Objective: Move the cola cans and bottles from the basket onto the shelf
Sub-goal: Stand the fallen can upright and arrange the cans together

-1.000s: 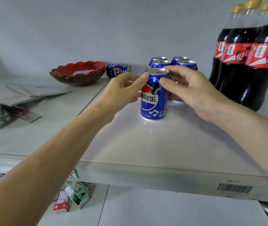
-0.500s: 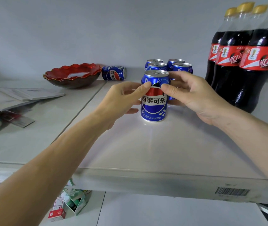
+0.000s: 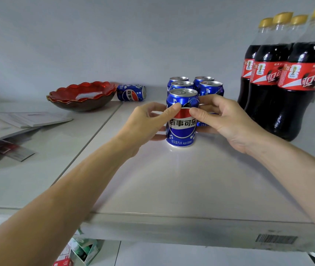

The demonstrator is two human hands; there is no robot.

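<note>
Both hands, left hand (image 3: 145,122) and right hand (image 3: 223,120), pinch upright blue can (image 3: 181,120) on shelf (image 3: 172,189), four cans (image 3: 209,87) at 12 o'clock; placing step, next release.

I see one can (image 3: 181,120) standing on the shelf (image 3: 172,189), with four cans (image 3: 208,87) right behind it. The bottles (image 3: 279,83) stand to the right. A bowl (image 3: 81,96) sits far left.

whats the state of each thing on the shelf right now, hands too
front cola can: upright on the shelf, logo facing the camera, held from both sides
left hand: fingers and thumb curled round the front can
right hand: fingers and thumb curled round the front can
four cans behind: upright, grouped
lone can: lying on its side by the red bowl
cola bottles: upright, capped, full
</note>
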